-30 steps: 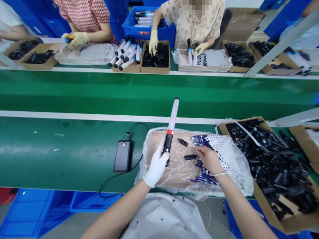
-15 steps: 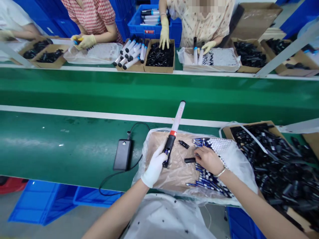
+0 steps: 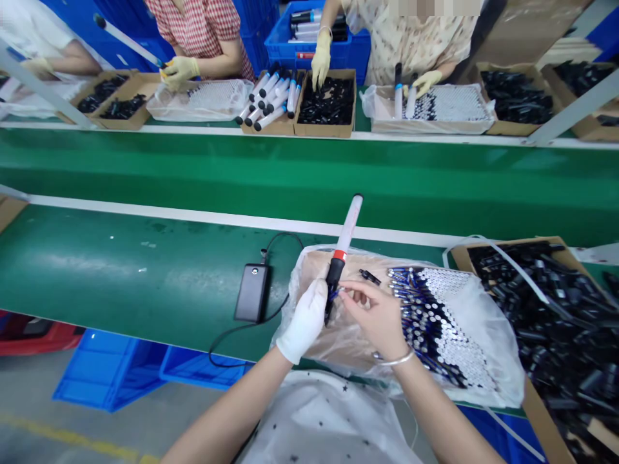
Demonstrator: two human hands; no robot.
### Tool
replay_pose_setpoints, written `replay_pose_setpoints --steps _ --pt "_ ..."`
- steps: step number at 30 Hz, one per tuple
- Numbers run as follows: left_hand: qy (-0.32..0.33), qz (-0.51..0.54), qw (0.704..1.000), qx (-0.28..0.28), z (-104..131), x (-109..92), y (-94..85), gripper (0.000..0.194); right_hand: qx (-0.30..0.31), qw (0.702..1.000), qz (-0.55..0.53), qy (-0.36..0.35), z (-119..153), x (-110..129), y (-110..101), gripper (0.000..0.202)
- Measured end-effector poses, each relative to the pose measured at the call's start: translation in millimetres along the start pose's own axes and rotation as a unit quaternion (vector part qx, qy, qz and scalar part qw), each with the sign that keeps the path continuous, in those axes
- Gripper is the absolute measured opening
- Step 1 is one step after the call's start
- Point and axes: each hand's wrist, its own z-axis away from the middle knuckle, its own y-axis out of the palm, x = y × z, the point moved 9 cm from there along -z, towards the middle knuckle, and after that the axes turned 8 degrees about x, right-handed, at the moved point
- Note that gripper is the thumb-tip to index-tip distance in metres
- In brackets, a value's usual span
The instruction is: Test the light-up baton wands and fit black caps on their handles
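Observation:
My left hand (image 3: 305, 321), in a white glove, grips the black handle of a baton light (image 3: 342, 248) with a red ring and a long white tube pointing away from me. My bare right hand (image 3: 374, 316) has its fingers at the bottom end of the handle, pinching a small blue piece that is mostly hidden. Both hands are over a plastic-lined cardboard box (image 3: 316, 264) holding several blue-and-white batteries (image 3: 435, 316). A small black cap (image 3: 370, 277) lies in the box just beyond my right hand.
A black power bank (image 3: 251, 292) with a cable lies on the green belt (image 3: 145, 270) to the left. A cardboard box of black parts (image 3: 556, 309) stands at the right. Across the belt, gloved co-workers handle similar batons and boxes. Blue crates (image 3: 111, 380) sit below.
My right hand left the pile of batteries and came left to the bottom of the baton handle. My left hand has kept its hold on the baton.

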Motion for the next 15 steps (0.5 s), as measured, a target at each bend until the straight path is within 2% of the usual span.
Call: replay_pose_setpoints --steps 5,7,10,13,15 --pt "0.026 -0.028 0.999 0.019 9 8 -8.1 0.069 -0.006 0.993 0.047 -0.111 4 40 4 0.017" --pt "0.035 -0.031 0.998 0.032 10 7 -9.7 0.064 -0.022 0.991 0.058 -0.122 10 48 1 0.016" --pt "0.046 -0.023 0.997 0.053 12 2 -9.4 0.058 -0.003 0.997 0.033 -0.065 16 43 5 0.016" --pt "0.051 -0.008 0.996 0.071 13 -3 -6.4 0.059 0.032 0.999 -0.003 0.001 18 28 13 0.017" --pt "0.051 -0.002 0.995 0.080 14 -6 -2.4 0.060 0.033 0.998 -0.045 0.039 20 16 14 0.019"
